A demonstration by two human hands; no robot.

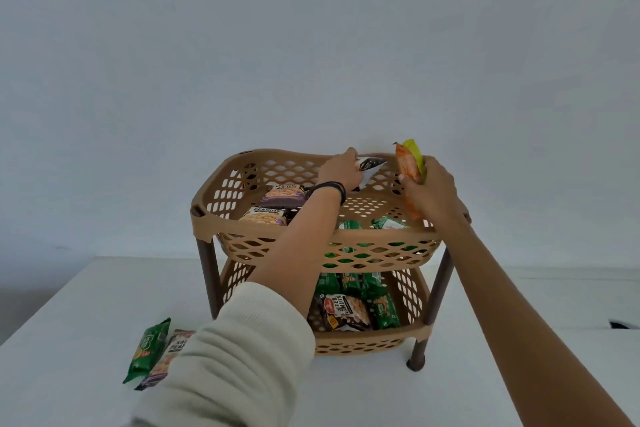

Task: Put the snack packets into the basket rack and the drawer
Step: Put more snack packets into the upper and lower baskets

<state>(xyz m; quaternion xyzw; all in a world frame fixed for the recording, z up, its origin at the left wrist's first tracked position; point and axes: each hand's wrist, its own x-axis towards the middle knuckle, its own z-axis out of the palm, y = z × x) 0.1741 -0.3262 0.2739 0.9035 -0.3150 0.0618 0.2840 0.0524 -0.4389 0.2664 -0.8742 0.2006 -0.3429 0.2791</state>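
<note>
Orange-and-yellow packet (408, 163) stands gripped in my right hand (431, 192) at the top rim of the basket rack (242, 230). My left hand (341, 172) pinches a black packet (371, 166) inside that tier. A green packet (149, 350) lies on the surface (69, 340).

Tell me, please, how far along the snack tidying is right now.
Done: several packets already lie in the top basket and the lower basket. In hand: the left hand holds a black-and-white packet over the top basket, and the right hand grips an orange packet at its right rim. Left: a green packet and a peanut packet wait on the table. No drawer is in view.
</note>
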